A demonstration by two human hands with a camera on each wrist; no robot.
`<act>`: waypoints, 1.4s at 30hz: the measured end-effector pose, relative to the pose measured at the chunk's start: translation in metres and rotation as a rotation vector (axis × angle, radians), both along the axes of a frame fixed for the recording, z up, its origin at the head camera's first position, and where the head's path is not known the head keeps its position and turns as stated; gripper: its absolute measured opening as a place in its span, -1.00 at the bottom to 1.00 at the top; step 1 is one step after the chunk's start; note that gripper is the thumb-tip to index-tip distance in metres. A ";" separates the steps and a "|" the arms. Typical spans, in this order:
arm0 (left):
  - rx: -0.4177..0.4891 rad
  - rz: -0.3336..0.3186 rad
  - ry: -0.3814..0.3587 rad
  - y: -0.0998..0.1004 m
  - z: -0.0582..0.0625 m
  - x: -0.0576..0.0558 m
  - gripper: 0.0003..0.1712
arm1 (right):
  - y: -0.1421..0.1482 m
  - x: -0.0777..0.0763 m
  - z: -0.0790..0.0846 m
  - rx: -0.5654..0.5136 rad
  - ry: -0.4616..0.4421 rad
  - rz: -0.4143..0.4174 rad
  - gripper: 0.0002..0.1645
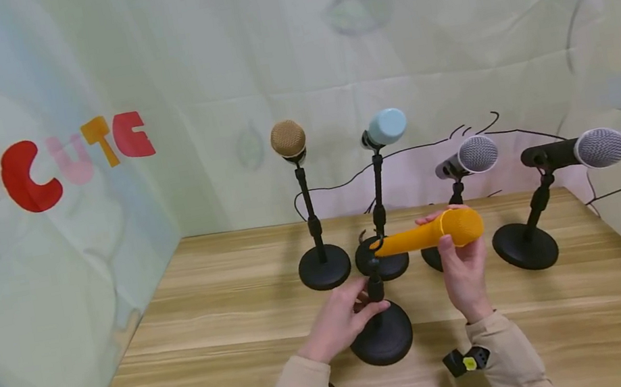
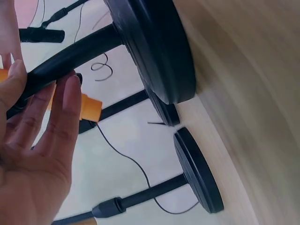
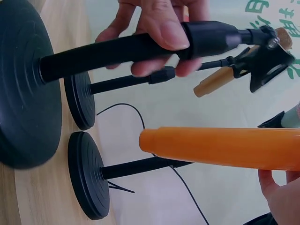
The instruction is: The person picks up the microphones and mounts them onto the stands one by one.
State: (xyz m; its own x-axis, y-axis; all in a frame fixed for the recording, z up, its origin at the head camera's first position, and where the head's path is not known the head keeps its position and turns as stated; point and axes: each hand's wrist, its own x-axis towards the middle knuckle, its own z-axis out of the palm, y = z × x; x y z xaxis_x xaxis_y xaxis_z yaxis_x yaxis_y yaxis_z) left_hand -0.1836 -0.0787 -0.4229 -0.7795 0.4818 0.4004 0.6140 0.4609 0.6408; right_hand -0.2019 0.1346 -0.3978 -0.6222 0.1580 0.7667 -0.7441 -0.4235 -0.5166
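My left hand point(image 1: 338, 320) grips the pole of a black microphone stand point(image 1: 383, 342), whose round base is at the front middle of the table in the head view. At the top of this stand, an empty black clip point(image 3: 269, 63) shows in the right wrist view. An orange microphone point(image 1: 411, 240) is in my right hand point(image 1: 467, 273), held in the air roughly level, its grille to the right. Its narrow tail end points left, towards the stand's top. In the right wrist view, a gap separates the orange handle from the clip.
Behind stand several more mounted microphones: one with a gold-brown head point(image 1: 288, 139), one light blue point(image 1: 388, 126), and two with silver grilles point(image 1: 478, 154) to the right. They line the back of a wooden table point(image 1: 237, 343), before a printed cloth point(image 1: 215, 65).
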 end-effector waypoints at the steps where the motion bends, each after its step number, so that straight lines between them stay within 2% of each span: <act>1: -0.006 0.002 0.002 0.002 0.000 0.001 -0.78 | 0.000 0.000 0.000 0.008 0.003 -0.016 -0.53; 8: -0.017 -0.017 0.003 0.012 0.000 0.000 -0.68 | -0.004 0.000 0.000 0.020 0.017 -0.072 -0.47; 13: 0.075 -0.006 -0.044 0.011 0.003 0.002 -0.53 | -0.006 0.000 -0.001 0.060 0.014 -0.095 -0.41; 17: 0.166 -0.015 -0.044 0.012 0.005 0.004 -0.63 | -0.009 -0.001 0.001 0.081 -0.018 -0.111 -0.39; 20: 0.188 -0.028 -0.029 0.014 0.005 0.003 -0.68 | -0.014 -0.002 0.008 0.099 -0.023 -0.132 -0.37; 27: 0.195 -0.054 -0.001 0.016 0.001 0.002 -0.75 | -0.036 -0.009 0.028 0.191 0.092 -0.165 -0.23; 33: 0.190 -0.054 0.031 0.017 0.001 0.002 -0.77 | -0.052 -0.011 0.037 0.257 0.160 -0.165 -0.15; 39: 0.189 -0.062 0.034 0.019 0.000 0.001 -0.77 | -0.056 -0.012 0.038 0.324 0.091 -0.263 -0.13; 42: 0.189 -0.060 0.021 0.019 0.000 0.000 -0.77 | -0.056 -0.012 0.037 0.346 0.034 -0.276 -0.19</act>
State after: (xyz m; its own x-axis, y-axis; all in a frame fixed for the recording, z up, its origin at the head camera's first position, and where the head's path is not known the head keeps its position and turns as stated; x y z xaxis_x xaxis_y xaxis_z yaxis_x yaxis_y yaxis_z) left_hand -0.1832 -0.0602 -0.4229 -0.7422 0.4417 0.5041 0.6510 0.2962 0.6989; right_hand -0.2141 0.0788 -0.3613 -0.5664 0.0452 0.8229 -0.8240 -0.0134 -0.5664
